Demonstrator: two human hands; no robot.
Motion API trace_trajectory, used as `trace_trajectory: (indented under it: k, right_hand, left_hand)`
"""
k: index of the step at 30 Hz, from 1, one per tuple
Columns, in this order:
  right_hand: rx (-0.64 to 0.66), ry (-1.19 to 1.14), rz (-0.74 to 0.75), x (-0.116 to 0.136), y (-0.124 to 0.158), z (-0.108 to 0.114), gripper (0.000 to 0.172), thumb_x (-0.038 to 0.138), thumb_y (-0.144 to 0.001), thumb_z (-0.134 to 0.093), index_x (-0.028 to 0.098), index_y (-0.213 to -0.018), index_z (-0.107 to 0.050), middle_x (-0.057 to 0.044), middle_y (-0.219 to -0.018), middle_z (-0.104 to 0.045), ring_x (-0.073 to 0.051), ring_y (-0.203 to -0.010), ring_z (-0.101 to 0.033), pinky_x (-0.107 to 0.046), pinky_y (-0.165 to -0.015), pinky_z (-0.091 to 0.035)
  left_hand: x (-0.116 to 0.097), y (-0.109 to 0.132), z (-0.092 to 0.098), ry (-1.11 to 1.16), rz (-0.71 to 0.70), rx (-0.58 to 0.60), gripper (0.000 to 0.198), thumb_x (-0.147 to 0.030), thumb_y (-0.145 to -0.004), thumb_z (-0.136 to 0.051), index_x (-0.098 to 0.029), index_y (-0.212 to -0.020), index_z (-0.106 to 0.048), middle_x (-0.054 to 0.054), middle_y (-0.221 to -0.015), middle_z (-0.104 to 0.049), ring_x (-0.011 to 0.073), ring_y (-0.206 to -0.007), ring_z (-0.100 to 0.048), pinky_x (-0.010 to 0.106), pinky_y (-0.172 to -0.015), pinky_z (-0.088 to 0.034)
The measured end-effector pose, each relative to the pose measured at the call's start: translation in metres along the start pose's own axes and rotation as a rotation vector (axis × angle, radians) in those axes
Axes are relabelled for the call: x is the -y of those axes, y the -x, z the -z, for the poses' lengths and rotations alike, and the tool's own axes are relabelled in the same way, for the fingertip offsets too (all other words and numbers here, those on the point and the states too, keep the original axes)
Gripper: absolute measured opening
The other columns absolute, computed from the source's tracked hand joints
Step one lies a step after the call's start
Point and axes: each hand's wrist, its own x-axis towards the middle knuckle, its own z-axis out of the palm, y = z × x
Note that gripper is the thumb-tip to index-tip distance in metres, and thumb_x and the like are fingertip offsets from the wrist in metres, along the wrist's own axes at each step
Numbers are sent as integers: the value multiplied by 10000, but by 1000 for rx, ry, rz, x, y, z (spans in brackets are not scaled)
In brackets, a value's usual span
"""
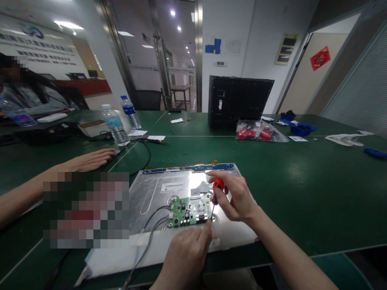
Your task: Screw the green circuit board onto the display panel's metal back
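Observation:
A silver display panel lies flat on the green table, back side up, with a small green circuit board mounted on it. My right hand is closed around a screwdriver with an orange handle; its thin shaft points down at the board's right edge. My left hand rests at the panel's near edge, fingers curled, one fingertip touching the spot under the screwdriver tip. Grey cables run from the board toward me.
Another person's arm and flat hand lie on the table at the left. Two water bottles, a black cable, a black monitor shell, a bag of red parts and blue items stand farther back.

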Motion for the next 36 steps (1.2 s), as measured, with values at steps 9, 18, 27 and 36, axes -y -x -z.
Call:
trace_trajectory:
  k: [9, 18, 27, 36]
  right_hand:
    - [-92, 92, 78, -1, -2, -2, 189, 321, -857, -610, 199, -991, -553, 31, -640, -594, -114, -539, -545, -233, -529, -408]
    - [-71, 84, 32, 0, 0, -2, 234, 180, -824, -513, 192, -1056, -538, 16, -713, -626, -93, -498, -511, -214, -485, -395]
    - [11, -30, 45, -1, -1, 4, 251, 224, -838, -478, 189, -1075, -552, -20, -777, -661, -132, -599, -580, -255, -570, -450]
    - [-50, -4, 12, -3, -1, -3, 215, 257, -861, -583, 208, -1066, -542, 48, -641, -592, -93, -504, -517, -211, -522, -423]
  left_hand:
    - [1, 2, -2, 22, 6, 1, 330, -156, -1013, -247, -114, -1068, -570, 32, -679, -688, 175, -538, -660, 281, -493, -505]
    - [1, 1, -2, -1, 6, 2, 337, -156, -1015, -241, -109, -1068, -570, 16, -641, -667, 182, -517, -654, 285, -470, -491]
    - [0, 1, 0, 1, 9, 10, 325, -146, -1009, -263, -124, -1046, -585, 25, -638, -662, 155, -524, -640, 234, -501, -477]
    - [0, -1, 2, -1, 5, -4, 334, -137, -1010, -251, -111, -1057, -580, 23, -627, -661, 165, -514, -641, 254, -484, -479]
